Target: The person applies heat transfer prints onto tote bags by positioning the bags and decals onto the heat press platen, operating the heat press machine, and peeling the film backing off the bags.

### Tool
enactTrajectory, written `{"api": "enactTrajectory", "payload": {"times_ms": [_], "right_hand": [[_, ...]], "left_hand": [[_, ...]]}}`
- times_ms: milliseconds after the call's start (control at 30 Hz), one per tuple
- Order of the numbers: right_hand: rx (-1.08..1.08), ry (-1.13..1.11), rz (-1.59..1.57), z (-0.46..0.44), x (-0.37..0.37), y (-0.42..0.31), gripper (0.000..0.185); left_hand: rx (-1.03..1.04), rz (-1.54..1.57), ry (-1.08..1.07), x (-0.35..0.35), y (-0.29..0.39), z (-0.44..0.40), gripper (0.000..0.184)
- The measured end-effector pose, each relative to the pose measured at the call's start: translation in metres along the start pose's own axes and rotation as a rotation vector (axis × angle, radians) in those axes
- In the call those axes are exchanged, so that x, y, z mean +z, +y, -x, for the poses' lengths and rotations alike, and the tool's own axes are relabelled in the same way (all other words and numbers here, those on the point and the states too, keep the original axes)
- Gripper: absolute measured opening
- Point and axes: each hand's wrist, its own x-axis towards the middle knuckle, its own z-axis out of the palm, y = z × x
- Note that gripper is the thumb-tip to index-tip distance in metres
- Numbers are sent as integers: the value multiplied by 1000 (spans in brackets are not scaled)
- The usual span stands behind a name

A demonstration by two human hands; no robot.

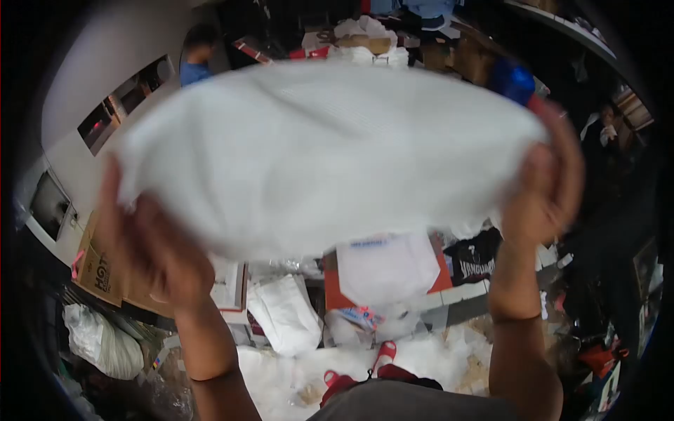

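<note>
A broad piece of white cloth (330, 158) is stretched between my two raised hands, blurred by motion. My left hand (158, 259) grips its lower left edge, and my right hand (540, 189) has hold of the right end. The cloth hides what lies behind it. Below it, a white fabric piece (386, 270) with blue print at its top edge lies over a reddish-orange board (441, 277). Left of that board hangs folded white cloth (284, 316).
A cardboard box (102, 270) and a stuffed white plastic bag (109, 344) are at the left. Black fabric with white lettering (474, 261) lies at the right. A person in blue (196, 59) is at the back left; another person (602, 132) is far right.
</note>
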Motion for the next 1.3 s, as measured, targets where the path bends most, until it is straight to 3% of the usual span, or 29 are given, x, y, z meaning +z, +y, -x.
{"api": "enactTrajectory", "payload": {"times_ms": [67,100,133,200,233,300,333,400,433,500,567,733,833,900,967,1000,1067,1100,1133,1167,1267,1300], "right_hand": [[-132,162,-146,-5,-24,19,34],[-128,100,36,1,-34,40,34],[-57,28,158,13,-38,68,34],[303,-247,295,75,-40,147,36],[495,-419,351,119,-45,186,37],[742,-735,463,244,-71,250,40],[579,-805,397,301,-88,266,39],[989,-1031,564,313,-96,226,31],[1006,-1045,557,326,-100,223,31],[876,-818,492,345,-105,224,30],[829,-791,500,348,-107,221,29],[764,-730,585,349,-107,217,25],[872,-803,595,344,-109,217,27],[741,-834,765,314,-103,213,33],[698,-821,677,308,-91,230,35],[650,-806,594,307,-86,235,37],[562,-911,665,310,-60,236,40],[463,-1010,734,313,-49,240,44],[535,-1159,673,334,-47,247,53],[533,-1161,670,340,-46,246,53],[483,-1153,724,353,-40,250,57],[498,-1170,723,355,-41,250,57]], "left_hand": [[163,302,194,35,-8,4,41],[346,98,29,50,-38,15,41],[177,-15,-132,71,-53,40,40],[-102,-342,-511,114,-83,90,43],[-95,-300,-622,129,-125,145,51],[-454,-403,-925,131,-189,272,45],[-508,-440,-1006,119,-199,322,44],[-583,-483,-1090,111,-189,359,44],[-657,-548,-1110,109,-173,360,45],[-730,-613,-1135,108,-167,363,46],[-670,-502,-1038,104,-175,366,45],[-670,-497,-1028,107,-177,370,41],[-674,-493,-1023,105,-182,373,40],[-654,-492,-1021,105,-182,368,40],[-330,-507,-953,115,-167,342,39],[-334,-508,-962,125,-158,336,39],[-391,-227,-1087,156,-142,332,37],[-377,-119,-1272,171,-143,336,36],[-302,-113,-1281,185,-146,352,37],[-230,-106,-1293,194,-155,370,39],[-67,-354,-1252,218,-197,394,46],[-128,-433,-1322,222,-211,392,54]]}}
